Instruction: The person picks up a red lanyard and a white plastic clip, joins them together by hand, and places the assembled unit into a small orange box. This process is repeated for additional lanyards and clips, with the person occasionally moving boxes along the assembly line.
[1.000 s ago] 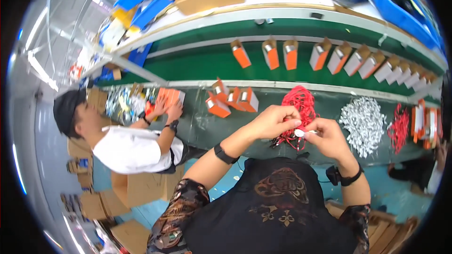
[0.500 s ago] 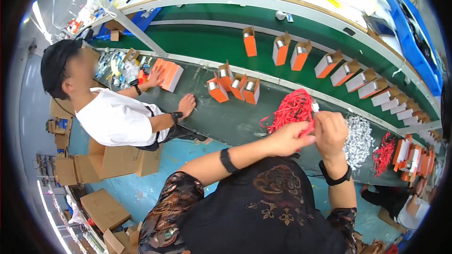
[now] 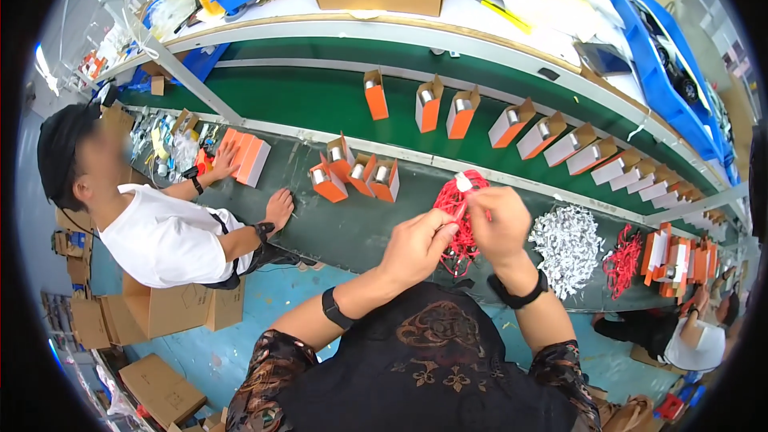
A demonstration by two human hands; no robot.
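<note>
A red cord (image 3: 459,210) with a white tag (image 3: 463,182) at its upper end runs between my two hands. My left hand (image 3: 416,246) is closed, pinching the cord between thumb and fingers. Just right of it, my right hand (image 3: 499,226) has its fingers curled in near the tag, closed on the cord; its fingertips are partly hidden and a little blurred. Both hands are over a pile of red cords (image 3: 460,262) on the dark bench, and hide much of it. To their right lies a heap of small silver-white pieces (image 3: 566,250).
A smaller red cord bundle (image 3: 622,261) and stacked orange boxes (image 3: 680,266) lie farther right. Several open orange boxes (image 3: 384,182) stand left of my hands, others along the green belt (image 3: 320,90). A co-worker (image 3: 160,228) stands at left. A shelf (image 3: 360,26) spans the back.
My hands, with the red cord and its white tag, have shifted left over the red pile. The whole view has swung somewhat to the right.
</note>
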